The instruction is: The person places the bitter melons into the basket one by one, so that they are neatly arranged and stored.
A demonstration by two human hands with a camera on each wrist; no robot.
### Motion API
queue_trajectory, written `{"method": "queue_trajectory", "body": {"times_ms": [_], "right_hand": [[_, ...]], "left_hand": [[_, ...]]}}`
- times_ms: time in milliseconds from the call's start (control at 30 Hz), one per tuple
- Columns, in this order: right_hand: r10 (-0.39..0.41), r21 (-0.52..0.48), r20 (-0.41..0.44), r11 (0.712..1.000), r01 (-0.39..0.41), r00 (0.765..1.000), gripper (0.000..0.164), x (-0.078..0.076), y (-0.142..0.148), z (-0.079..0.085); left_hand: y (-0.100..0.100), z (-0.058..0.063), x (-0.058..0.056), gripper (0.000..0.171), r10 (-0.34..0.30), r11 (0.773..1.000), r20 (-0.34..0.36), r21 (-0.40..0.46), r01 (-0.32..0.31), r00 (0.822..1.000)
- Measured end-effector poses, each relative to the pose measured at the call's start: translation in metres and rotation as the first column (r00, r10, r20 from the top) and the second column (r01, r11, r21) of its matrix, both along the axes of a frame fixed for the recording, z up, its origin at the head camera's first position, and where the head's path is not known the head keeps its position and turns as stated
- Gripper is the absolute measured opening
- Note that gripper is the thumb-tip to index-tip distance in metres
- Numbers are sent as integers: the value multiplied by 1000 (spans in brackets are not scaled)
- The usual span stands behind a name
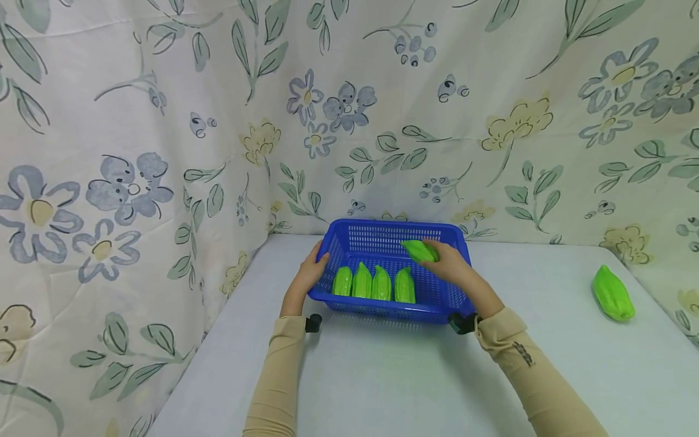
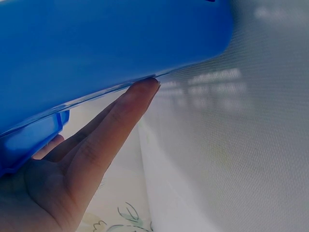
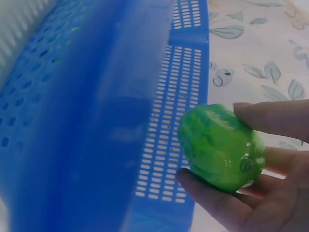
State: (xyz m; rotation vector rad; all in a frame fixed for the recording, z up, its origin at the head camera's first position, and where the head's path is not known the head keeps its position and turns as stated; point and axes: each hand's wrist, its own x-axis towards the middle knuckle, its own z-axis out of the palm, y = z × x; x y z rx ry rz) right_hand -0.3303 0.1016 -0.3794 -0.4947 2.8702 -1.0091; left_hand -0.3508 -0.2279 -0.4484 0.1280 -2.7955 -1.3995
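A blue plastic basket [image 1: 382, 311] with slotted walls stands on the table. Several glossy green bitter melons [image 1: 361, 282] lie side by side along its near wall, stem ends pointing away. My right hand [image 1: 450, 265] holds another bitter melon [image 1: 419, 251] above the basket's right half, pinched between thumb and fingers; in the right wrist view this bitter melon [image 3: 222, 147] shows a bumpy, shiny skin. My left hand [image 1: 310, 272] grips the basket's left side at the rim. In the left wrist view its fingers [image 2: 113, 128] lie along the outside of the blue wall.
One more bitter melon [image 1: 613, 294] lies apart on the white table [image 1: 377, 376], near the right edge. Floral cloth [image 1: 382, 121] hangs behind the basket and along the left side. Both wrists wear a dark strap-on device.
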Motion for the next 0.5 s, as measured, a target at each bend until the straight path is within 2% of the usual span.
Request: {"method": "queue_trajectory", "body": {"times_ms": [500], "right_hand": [[29, 140, 105, 989, -43, 994, 56, -8, -2, 2]], "left_hand": [[0, -1, 0, 60, 1, 1000, -1, -19, -1, 1000]]}}
